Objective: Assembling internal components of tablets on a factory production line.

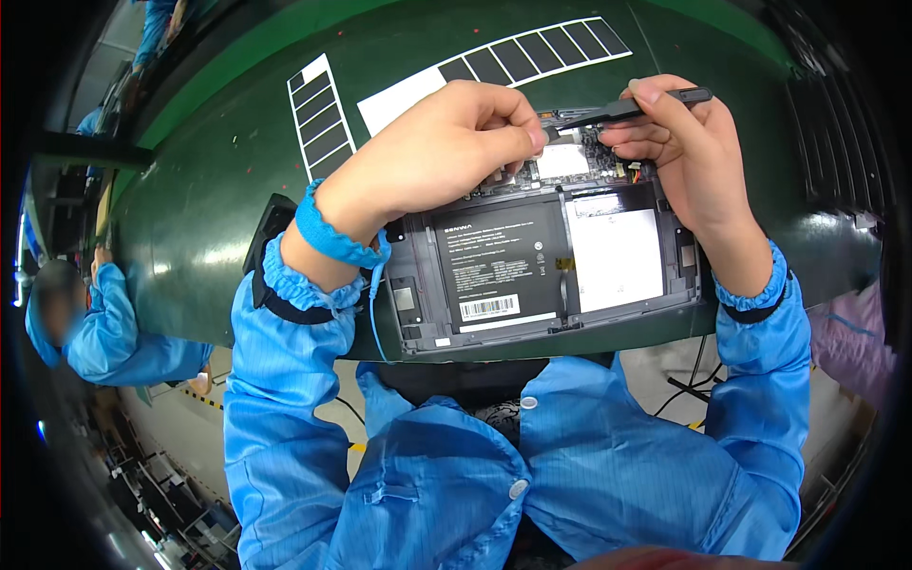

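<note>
Tabletop is dark green; left hand pinched closed, right hand grips tweezers; co-worker at left.

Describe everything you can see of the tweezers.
The tweezers are slim and matte black, with a broad rear end tapering to narrow tips. The right hand grips them, thumb on top. They lie nearly level over the circuit board, tips pointing left, near the left hand's fingertips. Whether the tips touch anything is unclear.
</note>
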`<action>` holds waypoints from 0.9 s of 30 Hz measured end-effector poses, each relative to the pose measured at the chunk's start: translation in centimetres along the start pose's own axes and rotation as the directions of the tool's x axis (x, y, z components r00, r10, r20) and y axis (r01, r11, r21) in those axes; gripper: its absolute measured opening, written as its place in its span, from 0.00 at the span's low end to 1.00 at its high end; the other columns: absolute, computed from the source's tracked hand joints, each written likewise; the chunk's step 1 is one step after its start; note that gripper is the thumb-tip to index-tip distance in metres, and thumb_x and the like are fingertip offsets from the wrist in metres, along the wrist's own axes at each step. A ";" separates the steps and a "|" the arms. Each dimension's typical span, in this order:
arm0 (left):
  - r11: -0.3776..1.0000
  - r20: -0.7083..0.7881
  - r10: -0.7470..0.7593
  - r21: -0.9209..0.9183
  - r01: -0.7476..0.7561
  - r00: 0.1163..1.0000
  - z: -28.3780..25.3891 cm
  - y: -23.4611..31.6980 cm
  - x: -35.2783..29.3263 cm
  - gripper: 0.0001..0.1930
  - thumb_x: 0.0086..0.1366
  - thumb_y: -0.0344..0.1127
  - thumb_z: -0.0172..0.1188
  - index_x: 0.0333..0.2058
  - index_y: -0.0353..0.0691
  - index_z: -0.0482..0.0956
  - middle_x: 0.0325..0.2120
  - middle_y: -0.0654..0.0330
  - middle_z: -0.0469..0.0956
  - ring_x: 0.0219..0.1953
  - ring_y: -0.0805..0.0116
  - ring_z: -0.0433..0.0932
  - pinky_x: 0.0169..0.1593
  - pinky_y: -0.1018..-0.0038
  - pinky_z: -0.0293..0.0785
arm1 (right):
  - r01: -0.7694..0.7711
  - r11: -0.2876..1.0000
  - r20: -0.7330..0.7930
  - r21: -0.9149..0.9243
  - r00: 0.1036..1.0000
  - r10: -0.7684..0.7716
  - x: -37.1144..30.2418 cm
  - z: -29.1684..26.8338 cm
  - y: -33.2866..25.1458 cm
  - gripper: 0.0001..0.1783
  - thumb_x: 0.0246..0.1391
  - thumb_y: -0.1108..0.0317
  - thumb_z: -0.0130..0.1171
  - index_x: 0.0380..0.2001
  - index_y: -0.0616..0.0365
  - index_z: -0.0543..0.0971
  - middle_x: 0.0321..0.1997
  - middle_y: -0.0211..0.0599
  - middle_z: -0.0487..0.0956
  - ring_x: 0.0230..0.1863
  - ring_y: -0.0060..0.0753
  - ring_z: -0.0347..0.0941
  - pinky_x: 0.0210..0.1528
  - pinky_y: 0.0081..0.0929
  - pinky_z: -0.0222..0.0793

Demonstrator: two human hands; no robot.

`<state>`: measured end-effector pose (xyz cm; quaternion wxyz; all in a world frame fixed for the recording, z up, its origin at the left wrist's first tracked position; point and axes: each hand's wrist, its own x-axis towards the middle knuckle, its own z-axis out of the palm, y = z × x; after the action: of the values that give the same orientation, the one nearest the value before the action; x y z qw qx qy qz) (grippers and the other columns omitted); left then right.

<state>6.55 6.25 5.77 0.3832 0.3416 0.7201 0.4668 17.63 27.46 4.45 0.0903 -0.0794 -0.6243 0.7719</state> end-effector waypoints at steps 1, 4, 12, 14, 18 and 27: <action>1.000 0.006 -0.001 0.000 0.001 1.000 0.0 0.0 -0.1 0.10 0.66 0.38 0.55 0.30 0.36 0.75 0.21 0.70 0.70 0.23 0.83 0.65 0.26 0.83 0.59 | 0.010 1.000 0.003 -0.013 1.000 -0.010 0.0 0.0 0.1 0.13 0.56 0.66 0.60 0.37 0.66 0.76 0.33 0.43 0.81 0.33 0.34 0.82 0.35 0.22 0.78; 1.000 0.018 0.019 -0.006 -0.018 1.000 0.0 -0.1 -0.1 0.10 0.65 0.37 0.55 0.30 0.37 0.74 0.21 0.70 0.70 0.23 0.83 0.65 0.26 0.83 0.59 | 0.020 0.999 0.005 -0.037 1.000 -0.020 0.1 0.0 0.2 0.13 0.56 0.65 0.60 0.37 0.66 0.77 0.33 0.43 0.81 0.33 0.34 0.82 0.36 0.22 0.78; 0.999 0.010 0.032 0.009 -0.032 0.999 -0.1 -0.3 0.0 0.10 0.65 0.38 0.55 0.31 0.37 0.75 0.21 0.70 0.70 0.24 0.83 0.65 0.28 0.83 0.60 | 0.007 0.999 0.021 -0.032 1.000 -0.007 0.1 0.0 0.2 0.13 0.56 0.65 0.60 0.38 0.66 0.77 0.33 0.43 0.80 0.33 0.33 0.82 0.36 0.22 0.77; 1.000 0.020 0.026 0.016 -0.027 0.999 -0.1 -0.4 0.0 0.10 0.66 0.38 0.55 0.31 0.37 0.75 0.21 0.69 0.70 0.24 0.83 0.66 0.28 0.83 0.61 | 0.050 0.996 0.035 -0.071 0.998 -0.047 0.1 0.1 0.3 0.14 0.57 0.65 0.60 0.39 0.67 0.77 0.32 0.43 0.81 0.33 0.33 0.82 0.36 0.21 0.77; 0.999 0.010 0.032 0.043 -0.032 0.999 -0.2 -0.5 0.1 0.11 0.66 0.39 0.55 0.31 0.36 0.75 0.21 0.69 0.71 0.24 0.82 0.66 0.28 0.83 0.61 | 0.055 0.996 0.029 -0.063 0.998 -0.053 0.1 0.0 0.5 0.14 0.57 0.66 0.60 0.39 0.68 0.78 0.33 0.43 0.81 0.33 0.33 0.82 0.36 0.21 0.77; 0.988 -0.051 -0.153 -0.023 0.152 0.987 -0.4 1.3 -0.7 0.12 0.66 0.41 0.56 0.33 0.36 0.77 0.20 0.71 0.70 0.17 0.88 0.58 0.18 0.85 0.50 | 0.075 0.997 0.006 0.024 0.997 -0.076 -0.1 -0.4 0.7 0.12 0.56 0.68 0.60 0.39 0.68 0.78 0.32 0.45 0.81 0.34 0.34 0.82 0.36 0.21 0.78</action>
<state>6.69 5.93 7.30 0.4016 0.2696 0.7496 0.4518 17.77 27.71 3.66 0.1181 -0.0519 -0.6178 0.7757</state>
